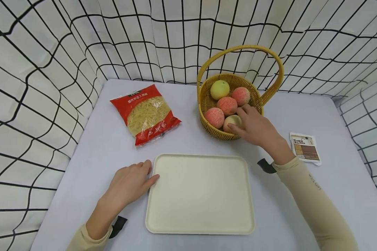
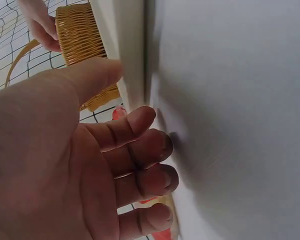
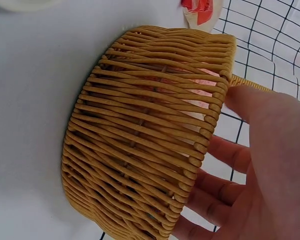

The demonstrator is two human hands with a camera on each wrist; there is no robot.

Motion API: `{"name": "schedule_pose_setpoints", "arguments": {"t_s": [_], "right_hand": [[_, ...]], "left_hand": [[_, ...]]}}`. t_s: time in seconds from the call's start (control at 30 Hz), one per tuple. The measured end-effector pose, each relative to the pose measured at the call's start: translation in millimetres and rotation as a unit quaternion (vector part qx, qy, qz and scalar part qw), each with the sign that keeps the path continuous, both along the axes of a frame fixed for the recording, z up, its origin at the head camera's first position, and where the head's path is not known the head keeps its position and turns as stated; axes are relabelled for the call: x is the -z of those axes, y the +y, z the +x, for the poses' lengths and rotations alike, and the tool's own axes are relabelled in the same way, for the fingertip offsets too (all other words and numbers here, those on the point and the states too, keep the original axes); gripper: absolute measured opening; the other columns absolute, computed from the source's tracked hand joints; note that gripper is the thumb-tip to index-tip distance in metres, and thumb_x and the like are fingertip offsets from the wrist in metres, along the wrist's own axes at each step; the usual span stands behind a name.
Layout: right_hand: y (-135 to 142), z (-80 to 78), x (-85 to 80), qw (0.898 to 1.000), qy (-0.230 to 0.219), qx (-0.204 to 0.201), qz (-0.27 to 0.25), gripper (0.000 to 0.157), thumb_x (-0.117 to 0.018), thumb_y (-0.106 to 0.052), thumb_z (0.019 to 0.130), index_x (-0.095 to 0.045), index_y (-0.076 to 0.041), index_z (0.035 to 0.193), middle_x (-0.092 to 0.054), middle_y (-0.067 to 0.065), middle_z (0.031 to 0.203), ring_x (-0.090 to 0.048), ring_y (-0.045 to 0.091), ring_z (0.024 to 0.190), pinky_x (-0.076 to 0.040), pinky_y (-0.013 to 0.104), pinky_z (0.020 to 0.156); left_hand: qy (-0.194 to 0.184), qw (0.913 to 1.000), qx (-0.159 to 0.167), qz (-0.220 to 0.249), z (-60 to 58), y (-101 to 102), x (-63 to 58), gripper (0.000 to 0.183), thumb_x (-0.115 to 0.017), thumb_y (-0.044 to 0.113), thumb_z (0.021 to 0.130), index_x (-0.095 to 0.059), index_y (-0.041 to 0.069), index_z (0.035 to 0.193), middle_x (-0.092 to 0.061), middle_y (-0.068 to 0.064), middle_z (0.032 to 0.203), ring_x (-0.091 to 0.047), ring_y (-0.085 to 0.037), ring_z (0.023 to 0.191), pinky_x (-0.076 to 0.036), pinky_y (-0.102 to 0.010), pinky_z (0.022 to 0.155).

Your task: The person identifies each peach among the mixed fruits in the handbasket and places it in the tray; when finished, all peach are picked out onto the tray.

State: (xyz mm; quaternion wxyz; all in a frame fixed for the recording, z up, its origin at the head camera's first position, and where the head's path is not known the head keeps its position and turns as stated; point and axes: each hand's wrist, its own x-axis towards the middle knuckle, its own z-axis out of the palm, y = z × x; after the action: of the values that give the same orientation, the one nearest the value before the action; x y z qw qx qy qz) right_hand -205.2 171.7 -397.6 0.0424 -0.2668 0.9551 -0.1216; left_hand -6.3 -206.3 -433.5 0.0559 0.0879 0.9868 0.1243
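My right hand [image 1: 256, 127] reaches over the right side of a yellow wicker basket [image 1: 212, 130]. Its thumb overlaps a pale yellow-pink peach [image 1: 231, 121], the other fingers bend over the far side, and I cannot tell whether they grip it. In the right wrist view the basket wall [image 3: 135, 125] hides the fingertips. Around that peach lie red-pink peaches [image 1: 214, 118] and a yellow-green round fruit [image 1: 220, 89]. My left hand [image 1: 128, 183] rests at the left edge of a cream tray [image 1: 201, 195]. Its thumb touches the rim, with the fingers loosely bent beside it.
A red bag of spiral pasta [image 1: 147, 113] lies on the white table [image 1: 91, 153], left of the basket. To the right is a small white and brown packet [image 1: 305, 148]. Black wire mesh [image 1: 176, 42] stands around the back and sides. The basket's tall handle [image 1: 242, 47] arches over the fruit.
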Motion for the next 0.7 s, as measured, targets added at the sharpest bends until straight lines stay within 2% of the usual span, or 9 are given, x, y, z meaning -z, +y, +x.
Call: {"name": "schedule_pose_setpoints", "arguments": {"t_s": [0.1, 0.27, 0.47, 0.6, 0.7], "right_hand": [[2.2, -2.8, -2.8, 1.0, -0.008, 0.01, 0.011, 0.054, -0.062, -0.045, 0.105, -0.056, -0.006, 0.141, -0.053, 0.021, 0.146, -0.054, 0.041, 0.133, -0.054, 0.064, 0.097], [0.3, -6.7, -5.6, 0.999, -0.004, 0.019, 0.025, 0.053, -0.064, -0.048, 0.103, -0.059, -0.008, 0.138, -0.06, 0.019, 0.135, -0.061, 0.039, 0.12, -0.056, 0.062, 0.09], [-8.1, -11.2, -6.1, 0.998, 0.004, 0.031, 0.062, 0.063, -0.067, -0.059, 0.096, -0.062, -0.012, 0.137, -0.068, 0.016, 0.12, -0.065, 0.037, 0.1, -0.055, 0.055, 0.076], [-15.5, -16.7, -4.6, 0.996, 0.011, 0.026, 0.08, 0.05, -0.068, -0.057, 0.093, -0.068, -0.012, 0.117, -0.071, 0.012, 0.102, -0.063, 0.033, 0.084, -0.05, 0.049, 0.069], [-20.7, -20.6, -5.0, 0.994, 0.006, 0.022, 0.104, 0.043, -0.069, -0.056, 0.091, -0.066, -0.014, 0.103, -0.069, 0.009, 0.091, -0.063, 0.03, 0.079, -0.05, 0.047, 0.067]], "left_hand": [[0.005, 1.0, 0.008, 0.004, -5.1, 0.6, 3.9, 0.031, -0.076, 0.033, 0.097, -0.056, 0.012, 0.087, -0.048, 0.002, 0.065, -0.042, -0.012, 0.056, -0.032, -0.027, 0.051], [0.011, 0.9998, 0.012, 0.011, -10.2, 1.3, 7.9, 0.029, -0.075, 0.029, 0.098, -0.055, 0.014, 0.084, -0.047, 0.002, 0.064, -0.042, -0.012, 0.056, -0.031, -0.027, 0.05], [0.01, 0.9997, 0.018, 0.01, -10.7, 2.9, 9.5, 0.027, -0.075, 0.026, 0.098, -0.056, 0.013, 0.085, -0.05, 0.002, 0.065, -0.044, -0.012, 0.057, -0.033, -0.028, 0.05], [0.005, 0.9998, 0.018, 0.005, -9.4, 3.1, 10.7, 0.027, -0.075, 0.026, 0.098, -0.056, 0.013, 0.085, -0.05, 0.002, 0.065, -0.045, -0.013, 0.058, -0.034, -0.028, 0.051], [0.001, 0.9998, 0.017, 0.005, -8.5, 2.9, 11.8, 0.027, -0.075, 0.026, 0.098, -0.056, 0.012, 0.085, -0.05, 0.001, 0.065, -0.045, -0.013, 0.058, -0.034, -0.028, 0.051]]}}
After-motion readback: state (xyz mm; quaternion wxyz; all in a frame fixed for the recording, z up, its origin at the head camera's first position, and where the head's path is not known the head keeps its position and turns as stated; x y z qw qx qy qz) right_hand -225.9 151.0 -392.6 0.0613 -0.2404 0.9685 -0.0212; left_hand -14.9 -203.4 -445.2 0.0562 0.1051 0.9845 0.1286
